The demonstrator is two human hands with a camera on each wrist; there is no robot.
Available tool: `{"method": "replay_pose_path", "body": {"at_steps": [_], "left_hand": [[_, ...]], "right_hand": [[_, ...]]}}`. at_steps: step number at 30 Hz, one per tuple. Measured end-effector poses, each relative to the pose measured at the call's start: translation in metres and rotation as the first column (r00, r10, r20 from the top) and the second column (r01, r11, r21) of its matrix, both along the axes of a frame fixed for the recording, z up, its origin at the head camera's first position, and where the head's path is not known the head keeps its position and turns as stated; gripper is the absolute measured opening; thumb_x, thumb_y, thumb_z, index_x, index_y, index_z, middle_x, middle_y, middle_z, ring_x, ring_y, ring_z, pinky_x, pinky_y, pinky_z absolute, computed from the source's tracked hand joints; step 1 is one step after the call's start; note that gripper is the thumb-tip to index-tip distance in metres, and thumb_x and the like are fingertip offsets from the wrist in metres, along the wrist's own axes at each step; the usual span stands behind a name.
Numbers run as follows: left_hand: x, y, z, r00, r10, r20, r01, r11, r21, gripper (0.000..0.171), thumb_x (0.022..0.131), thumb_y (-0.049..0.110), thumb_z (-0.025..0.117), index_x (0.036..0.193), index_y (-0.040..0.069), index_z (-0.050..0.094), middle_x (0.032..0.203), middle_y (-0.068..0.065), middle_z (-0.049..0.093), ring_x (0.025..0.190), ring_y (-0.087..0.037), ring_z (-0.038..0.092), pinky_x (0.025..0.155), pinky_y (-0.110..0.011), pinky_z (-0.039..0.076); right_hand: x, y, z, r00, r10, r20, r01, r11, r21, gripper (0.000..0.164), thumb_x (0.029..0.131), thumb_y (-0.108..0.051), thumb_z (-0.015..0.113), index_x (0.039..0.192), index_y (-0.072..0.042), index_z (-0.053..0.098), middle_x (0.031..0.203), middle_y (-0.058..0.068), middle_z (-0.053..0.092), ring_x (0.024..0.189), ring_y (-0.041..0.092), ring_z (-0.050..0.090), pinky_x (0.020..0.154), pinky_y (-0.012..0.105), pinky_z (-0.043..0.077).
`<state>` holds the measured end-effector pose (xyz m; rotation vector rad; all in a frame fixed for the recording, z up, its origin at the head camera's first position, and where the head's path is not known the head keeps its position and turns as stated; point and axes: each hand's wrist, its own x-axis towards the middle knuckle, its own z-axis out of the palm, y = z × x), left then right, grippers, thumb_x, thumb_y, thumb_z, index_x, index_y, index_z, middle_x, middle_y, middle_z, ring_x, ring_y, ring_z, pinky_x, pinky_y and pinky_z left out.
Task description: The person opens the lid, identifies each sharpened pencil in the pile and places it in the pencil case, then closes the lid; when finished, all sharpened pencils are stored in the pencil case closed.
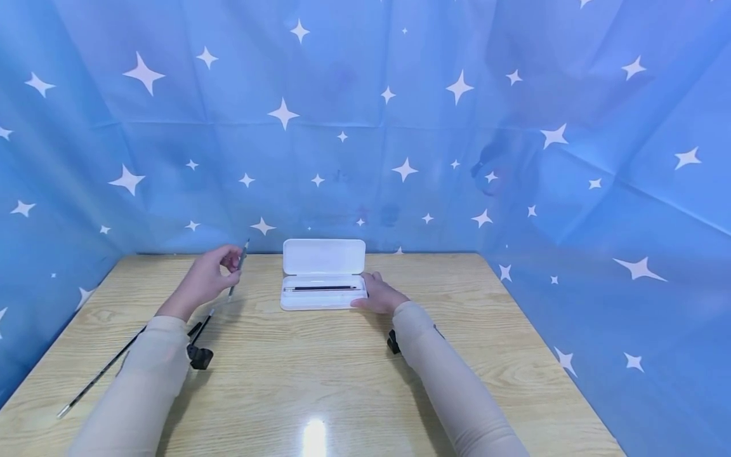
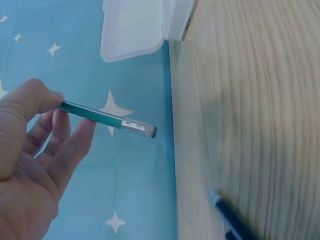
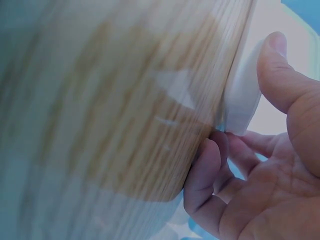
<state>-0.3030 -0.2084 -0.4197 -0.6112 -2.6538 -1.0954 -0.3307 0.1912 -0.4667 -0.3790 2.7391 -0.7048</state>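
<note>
My left hand [image 1: 202, 280] pinches a green pencil [image 2: 95, 115] between thumb and fingers, raised above the table left of a white pencil case. In the left wrist view, the pencil's metal band and eraser end stick out to the right. The pencil case [image 1: 323, 258] lies with its lid up at the back of the table, and one dark pencil [image 1: 325, 288] rests lengthwise inside. My right hand [image 1: 381, 296] grips the case's right end, thumb at its front corner. In the right wrist view the fingers curl beside the case's white wall [image 3: 242, 100].
A dark pencil [image 1: 101, 373] lies slanted at the left of the wooden table [image 1: 274, 381], partly covered by the left sleeve. Another dark pencil [image 1: 204, 325] shows beside the left wrist. A blue curtain with white stars [image 1: 365, 146] hangs behind the table.
</note>
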Motion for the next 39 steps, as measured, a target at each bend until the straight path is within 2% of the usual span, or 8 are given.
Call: {"method": "replay_pose_path", "body": {"at_steps": [6, 15, 23, 31, 39], "left_hand": [[-0.008, 0.018, -0.002, 1.000, 0.009, -0.015, -0.008, 0.999, 0.046, 0.021, 0.092, -0.005, 0.064, 0.111, 0.000, 0.058, 0.098, -0.012, 0.062, 0.094, -0.029, 0.060, 0.082, -0.047, 0.048], [-0.022, 0.042, -0.006, 0.994, 0.000, -0.109, 0.017, 0.989, 0.150, 0.027, 0.090, -0.007, 0.065, 0.117, -0.003, 0.060, 0.098, -0.014, 0.061, 0.093, -0.030, 0.060, 0.086, -0.049, 0.048], [-0.031, 0.065, -0.011, 0.992, -0.012, -0.128, 0.040, 0.975, 0.220, 0.028, 0.090, -0.008, 0.066, 0.117, -0.004, 0.062, 0.096, -0.014, 0.061, 0.091, -0.028, 0.060, 0.086, -0.052, 0.049], [-0.041, 0.083, -0.020, 0.988, -0.036, -0.148, 0.068, 0.974, 0.218, 0.028, 0.089, -0.007, 0.070, 0.116, -0.005, 0.063, 0.096, -0.014, 0.062, 0.091, -0.028, 0.060, 0.081, -0.043, 0.049], [-0.049, 0.096, -0.027, 0.993, -0.066, -0.101, 0.083, 0.981, 0.177, 0.030, 0.090, -0.006, 0.069, 0.119, -0.004, 0.063, 0.097, -0.013, 0.063, 0.091, -0.026, 0.061, 0.078, -0.040, 0.050]], "right_hand": [[0.000, 0.000, 0.000, 1.000, 0.007, -0.003, -0.007, 1.000, 0.013, 0.082, 0.099, -0.042, 0.065, 0.160, -0.008, 0.023, 0.143, 0.019, 0.036, 0.133, 0.034, 0.046, 0.112, 0.048, 0.038], [0.000, 0.001, 0.002, 1.000, -0.004, 0.017, 0.004, 1.000, 0.010, 0.082, 0.100, -0.042, 0.064, 0.161, -0.008, 0.021, 0.142, 0.019, 0.035, 0.133, 0.033, 0.045, 0.112, 0.048, 0.038], [0.000, 0.001, 0.003, 1.000, 0.027, 0.011, -0.027, 1.000, 0.002, 0.080, 0.099, -0.041, 0.065, 0.160, -0.007, 0.025, 0.138, 0.018, 0.036, 0.126, 0.031, 0.047, 0.109, 0.047, 0.040], [0.000, 0.000, 0.004, 1.000, 0.013, 0.018, -0.013, 1.000, 0.008, 0.082, 0.099, -0.040, 0.066, 0.160, -0.007, 0.023, 0.138, 0.019, 0.037, 0.127, 0.033, 0.047, 0.110, 0.048, 0.040], [0.001, -0.001, 0.004, 1.000, 0.000, 0.020, 0.000, 1.000, -0.003, 0.080, 0.099, -0.040, 0.067, 0.159, -0.008, 0.026, 0.137, 0.017, 0.037, 0.126, 0.031, 0.047, 0.109, 0.047, 0.040]]}}
